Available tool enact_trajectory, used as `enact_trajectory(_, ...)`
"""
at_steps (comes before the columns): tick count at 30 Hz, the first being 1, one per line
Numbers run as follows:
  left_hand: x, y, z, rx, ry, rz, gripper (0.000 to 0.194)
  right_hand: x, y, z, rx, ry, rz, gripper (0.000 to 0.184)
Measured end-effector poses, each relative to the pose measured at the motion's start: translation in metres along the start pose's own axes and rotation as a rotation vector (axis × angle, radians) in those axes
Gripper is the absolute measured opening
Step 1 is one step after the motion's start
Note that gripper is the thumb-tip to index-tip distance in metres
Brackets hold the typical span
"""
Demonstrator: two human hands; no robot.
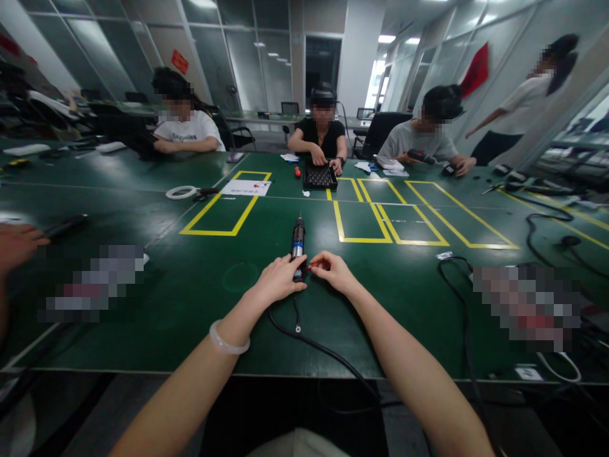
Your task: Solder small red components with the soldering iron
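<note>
A corded electric screwdriver lies on the green table in front of me, its bit pointing away. My left hand grips its rear part from the left, the thumb near the cord end. Close beside it on the right, my right hand pinches a small red and orange piece against the tool's side. The fingers cover most of that piece, so its kind is unclear. A short black lead with a ring terminal and a thicker black cable trail from the tool toward me.
Yellow tape rectangles mark the green table. A white sheet and a cable coil lie ahead left. Across sits a person with a black tray; other people work on both sides. Another person's hand reaches in at left.
</note>
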State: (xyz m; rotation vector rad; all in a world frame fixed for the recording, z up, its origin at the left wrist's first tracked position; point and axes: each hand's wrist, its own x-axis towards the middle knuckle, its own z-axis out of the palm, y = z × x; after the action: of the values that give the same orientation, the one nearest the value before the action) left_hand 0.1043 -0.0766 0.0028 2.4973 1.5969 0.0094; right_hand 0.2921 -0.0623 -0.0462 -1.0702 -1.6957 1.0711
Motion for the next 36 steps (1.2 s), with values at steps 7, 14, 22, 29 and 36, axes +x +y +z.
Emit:
enact_trajectory(7,0.002,0.002,0.000,0.050,0.005,0.025,0.077,0.001,0.004,0.002,-0.018,0.015,-0.015,0.019)
enact_trajectory(14,0.003,0.003,0.003,0.060,0.017,0.029,0.075,0.001,0.009,0.006,-0.106,0.033,-0.064,0.018)
enact_trajectory(22,0.001,0.011,-0.003,0.071,0.000,0.012,0.074,-0.001,0.001,0.003,-0.269,0.049,-0.057,0.011)
enact_trajectory(29,0.007,0.024,0.009,0.095,0.142,-0.127,0.047,-0.005,-0.011,0.002,-0.316,0.058,-0.094,0.018)
enact_trajectory(36,0.009,0.015,0.008,0.112,0.145,-0.115,0.043,-0.009,-0.014,0.004,-0.193,-0.034,-0.085,0.021)
